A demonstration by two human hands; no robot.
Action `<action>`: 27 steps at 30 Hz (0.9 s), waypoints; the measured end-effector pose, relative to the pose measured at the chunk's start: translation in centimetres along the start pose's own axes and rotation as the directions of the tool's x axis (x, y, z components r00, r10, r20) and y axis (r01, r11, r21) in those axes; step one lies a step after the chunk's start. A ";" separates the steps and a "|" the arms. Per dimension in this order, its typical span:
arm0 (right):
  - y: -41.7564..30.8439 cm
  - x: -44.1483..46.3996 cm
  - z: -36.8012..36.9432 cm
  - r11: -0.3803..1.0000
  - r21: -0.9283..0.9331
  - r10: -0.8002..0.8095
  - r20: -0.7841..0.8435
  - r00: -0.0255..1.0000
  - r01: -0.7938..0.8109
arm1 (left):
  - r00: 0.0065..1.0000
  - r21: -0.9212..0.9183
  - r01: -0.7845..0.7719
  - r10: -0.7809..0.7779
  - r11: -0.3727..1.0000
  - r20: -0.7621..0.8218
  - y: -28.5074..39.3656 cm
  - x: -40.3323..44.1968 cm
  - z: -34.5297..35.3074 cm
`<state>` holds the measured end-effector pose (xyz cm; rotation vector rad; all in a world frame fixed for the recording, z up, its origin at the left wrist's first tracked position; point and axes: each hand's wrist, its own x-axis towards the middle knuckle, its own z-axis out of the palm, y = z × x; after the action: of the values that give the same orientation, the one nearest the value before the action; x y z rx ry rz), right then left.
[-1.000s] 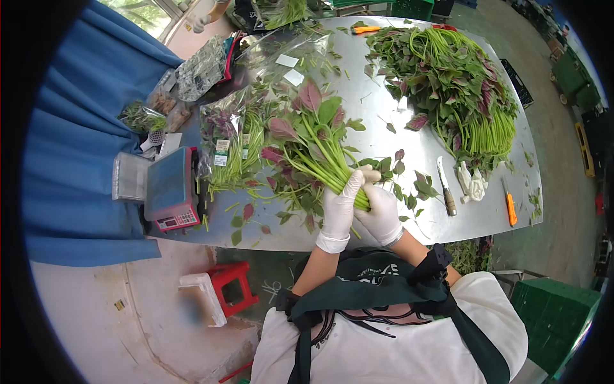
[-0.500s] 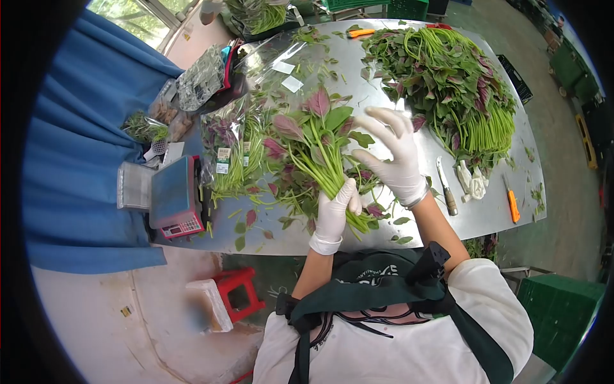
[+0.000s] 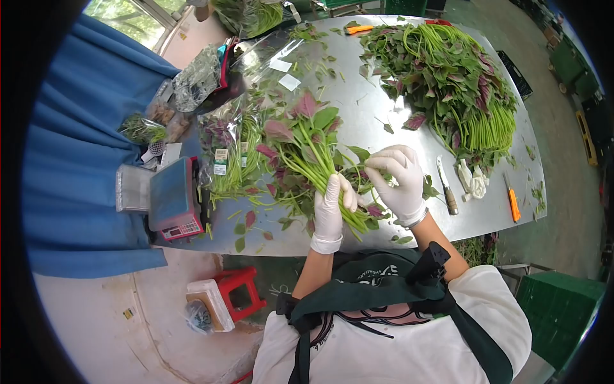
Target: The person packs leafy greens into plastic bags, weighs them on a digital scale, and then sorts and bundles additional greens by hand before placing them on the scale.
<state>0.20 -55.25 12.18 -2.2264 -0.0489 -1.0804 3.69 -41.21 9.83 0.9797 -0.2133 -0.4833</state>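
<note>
My left hand [image 3: 331,214], in a white glove, is wrapped round a bunch of leafy greens [image 3: 314,150] near the stems' lower part. The bunch has green and purple leaves, and its cut ends stick out below the hand. Just right of it, my gloved right hand [image 3: 398,179] has thumb and fingertips pinched together at a green leaf [image 3: 359,153] beside the bunch. Loose leaves and stems lie under and around the bunch on the metal table [image 3: 358,77].
A large pile of greens [image 3: 448,83] lies at the back right. Nearer are a wooden-handled knife [image 3: 450,200], crumpled white gloves [image 3: 473,182] and an orange-handled knife [image 3: 513,206]. At the left are bagged greens [image 3: 240,157] and a scale [image 3: 173,195]. A red stool [image 3: 240,294] stands below.
Both hands were together on the stems. My right hand came off and spread open, then closed at a leaf beside the bunch. My left hand kept hold and moved slightly left and down.
</note>
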 end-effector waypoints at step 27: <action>5.1 -6.8 -5.9 0.849 -0.503 0.528 0.823 0.211 -0.162 | 0.935 0.123 -0.042 0.083 0.992 -0.344 1.0 0.0 -2.2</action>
<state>-6.78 -60.98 7.16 -2.6424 0.1422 0.7129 4.82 -39.07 9.48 1.1491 0.0490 -0.2336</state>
